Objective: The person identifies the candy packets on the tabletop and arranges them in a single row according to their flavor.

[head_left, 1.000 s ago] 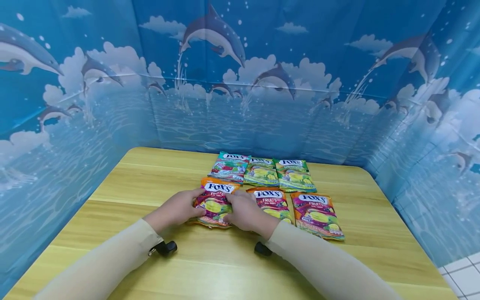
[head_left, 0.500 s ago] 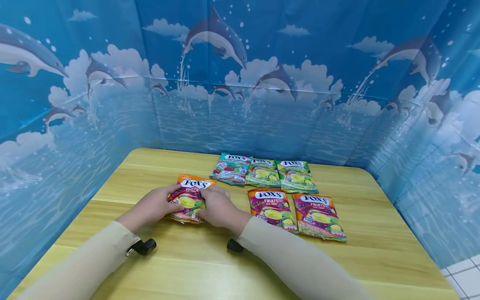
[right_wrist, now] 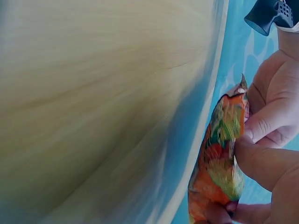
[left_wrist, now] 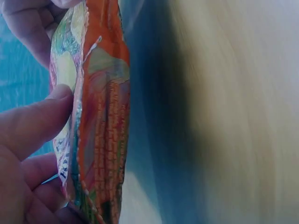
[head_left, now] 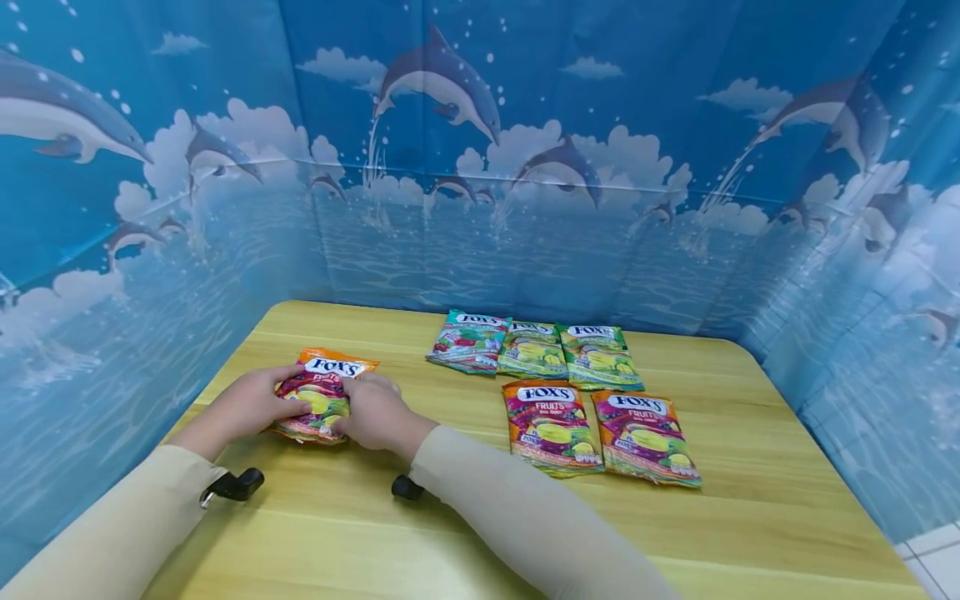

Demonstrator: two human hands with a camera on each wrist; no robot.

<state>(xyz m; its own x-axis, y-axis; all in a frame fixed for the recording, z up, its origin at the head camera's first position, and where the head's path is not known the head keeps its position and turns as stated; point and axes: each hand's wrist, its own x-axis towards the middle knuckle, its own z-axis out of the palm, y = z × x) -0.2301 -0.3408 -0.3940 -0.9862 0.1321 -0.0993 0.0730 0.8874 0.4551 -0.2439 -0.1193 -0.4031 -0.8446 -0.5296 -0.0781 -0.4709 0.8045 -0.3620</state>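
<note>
At the left of the table in the head view, both hands grip an orange and purple Fox's fruit candy bag (head_left: 317, 398). My left hand (head_left: 251, 406) holds its left side, thumb on the printed front. The right hand (head_left: 381, 414) holds the opposite side, also with the thumb in front. Seen from the left wrist, the bag (left_wrist: 103, 121) is edge-on, tilted up, with its shadow on the wood beside it. In the right wrist view, fingers of both hands are on the bag (right_wrist: 219, 158). Its back is partly hidden by the hands.
Two matching orange and purple bags (head_left: 553, 429) lie side by side right of centre. Behind them a teal bag (head_left: 470, 343) and two green bags (head_left: 600, 358) form a row near the table's (head_left: 465, 533) back edge. A dolphin-print curtain (head_left: 480, 233) surrounds the table.
Both hands have carried the orange and purple bag leftward, from in front of the teal bag to the table's left side. The other bags keep their places; the head view has shifted slightly.
</note>
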